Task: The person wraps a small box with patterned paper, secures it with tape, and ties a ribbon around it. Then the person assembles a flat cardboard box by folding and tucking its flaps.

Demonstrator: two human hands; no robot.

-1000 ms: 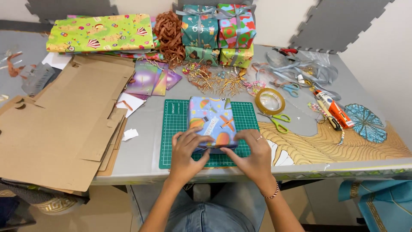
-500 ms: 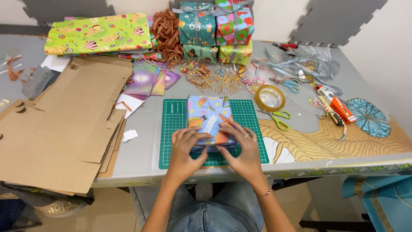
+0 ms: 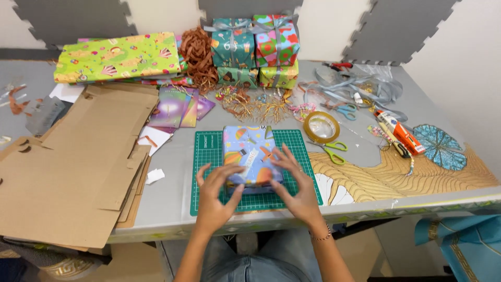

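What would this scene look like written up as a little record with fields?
Setting: grey table seen from above
Left hand: fingers spread, touching the near left corner of the wrapped box
Right hand: fingers spread, pressing the box's near right edge
Grip: neither hand closes around anything
Under the box: green cutting mat
Left of mat: flattened cardboard
Right of mat: tape roll, green-handled scissors
Far side: stack of wrapped gifts, folded green wrapping paper, brown curled ribbon
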